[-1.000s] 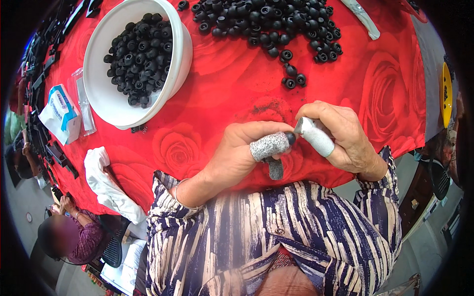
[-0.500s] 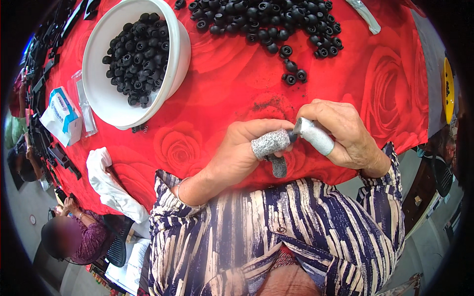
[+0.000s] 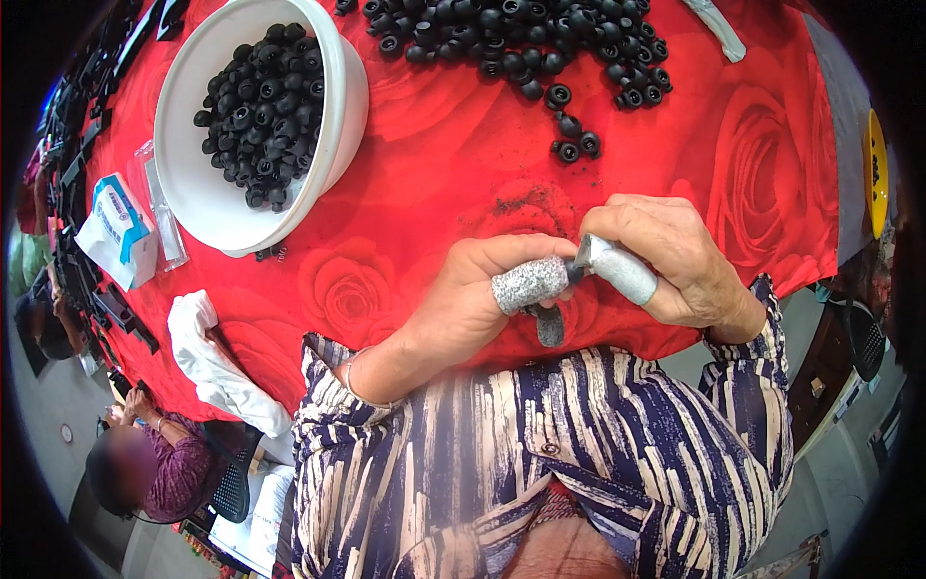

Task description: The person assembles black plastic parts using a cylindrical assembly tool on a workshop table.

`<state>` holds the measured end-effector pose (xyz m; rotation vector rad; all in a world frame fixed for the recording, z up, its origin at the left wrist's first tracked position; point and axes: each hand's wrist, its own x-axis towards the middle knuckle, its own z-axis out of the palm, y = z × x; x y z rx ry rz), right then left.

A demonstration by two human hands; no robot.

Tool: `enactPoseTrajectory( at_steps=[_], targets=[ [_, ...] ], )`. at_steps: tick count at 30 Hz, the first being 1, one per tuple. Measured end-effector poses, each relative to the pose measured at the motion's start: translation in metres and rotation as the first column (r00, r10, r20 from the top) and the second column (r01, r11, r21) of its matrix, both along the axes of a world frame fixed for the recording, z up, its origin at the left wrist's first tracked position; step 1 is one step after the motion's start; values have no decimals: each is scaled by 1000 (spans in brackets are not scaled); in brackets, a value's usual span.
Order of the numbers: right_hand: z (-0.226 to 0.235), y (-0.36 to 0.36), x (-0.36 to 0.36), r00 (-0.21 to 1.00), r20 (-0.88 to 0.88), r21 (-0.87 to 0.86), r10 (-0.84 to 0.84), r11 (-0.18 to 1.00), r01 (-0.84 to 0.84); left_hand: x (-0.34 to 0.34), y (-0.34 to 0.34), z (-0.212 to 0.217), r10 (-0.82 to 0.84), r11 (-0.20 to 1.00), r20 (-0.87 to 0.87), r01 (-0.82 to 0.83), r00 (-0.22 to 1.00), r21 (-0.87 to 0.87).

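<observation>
Head view: the left hand pinches a black part, mostly hidden, between thumb and wrapped finger over the near side of the red cloth. The right hand, its thumb wrapped, grips a small blade at the part. Beyond lies a black heap; left of it, a white bowl.

Smooth plastic bowl — matt, rubbery-looking knobs — rough cloth finger-sleeve

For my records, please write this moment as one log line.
left hand: holds black part; right hand: holds small metal tool, close; white bowl: black parts inside
</observation>
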<state>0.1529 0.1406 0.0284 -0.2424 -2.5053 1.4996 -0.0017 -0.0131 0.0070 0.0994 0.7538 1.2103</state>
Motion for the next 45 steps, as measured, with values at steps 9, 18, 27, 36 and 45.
enactPoseTrajectory(
  at_steps=[9, 18, 27, 36, 45],
  targets=[
    [3, 3, -1, 996, 8, 0, 93, 996, -93, 1, 0, -2, 39, 999, 79, -36, 996, -36],
    [0, 0, -2, 997, -21, 41, -72, 996, 73, 2, 0, -5, 75, 997, 94, -75, 993, 4],
    [2, -1, -1, 999, 40, 75, -16, 997, 13, 3, -2, -6, 72, 997, 79, -73, 994, 1],
    [-1, 4, -3, 1000, -12, 94, 14, 995, -13, 2, 0, -2, 29, 999, 14, -28, 999, -15],
    [-3, 5, -5, 975, -170, 26, 146, 989, -144, 14, -7, -8, 55, 997, 166, -64, 985, 49]
  ],
)
